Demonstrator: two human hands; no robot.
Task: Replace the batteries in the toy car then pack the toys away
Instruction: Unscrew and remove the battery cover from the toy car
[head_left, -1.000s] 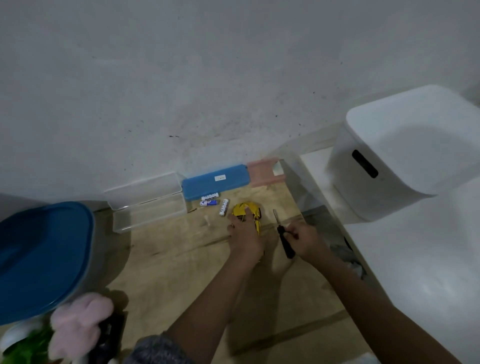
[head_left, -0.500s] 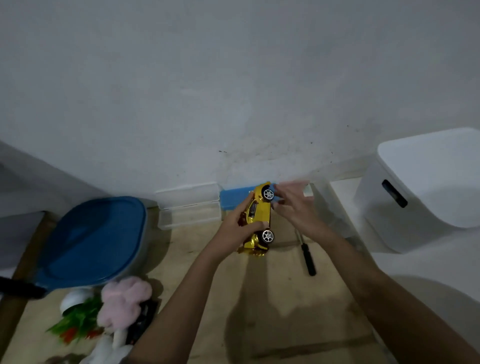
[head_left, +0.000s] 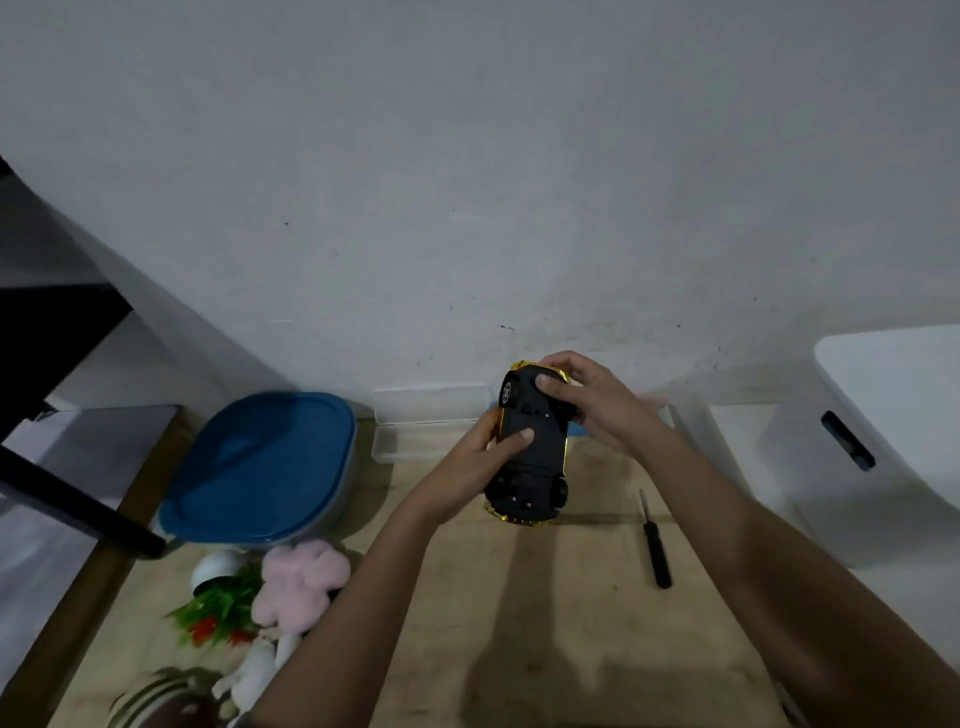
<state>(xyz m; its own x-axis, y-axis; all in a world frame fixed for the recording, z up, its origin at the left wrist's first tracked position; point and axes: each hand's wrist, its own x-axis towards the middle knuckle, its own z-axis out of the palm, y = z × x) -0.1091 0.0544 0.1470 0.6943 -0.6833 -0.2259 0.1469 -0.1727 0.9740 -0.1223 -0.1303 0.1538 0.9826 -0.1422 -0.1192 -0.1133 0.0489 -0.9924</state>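
Observation:
The yellow toy car (head_left: 535, 457) is lifted above the wooden table, turned so its black underside faces me. My left hand (head_left: 478, 462) grips its left side, thumb across the underside. My right hand (head_left: 587, 400) holds the far end, thumb pressed on the black base. A black screwdriver (head_left: 654, 540) lies on the table to the right of the car, untouched. The batteries are hidden behind the car and my hands.
A grey tub with a blue lid (head_left: 260, 467) stands at the left. A clear plastic box (head_left: 431, 426) sits against the wall. A pink plush toy (head_left: 301, 582), a fake plant in a white pot (head_left: 223, 597) and other toys lie front left. A white appliance (head_left: 872, 441) stands right.
My right hand put the screwdriver down on the table. Both hands lifted the car from the table and rolled it from its side until the black underside faces me.

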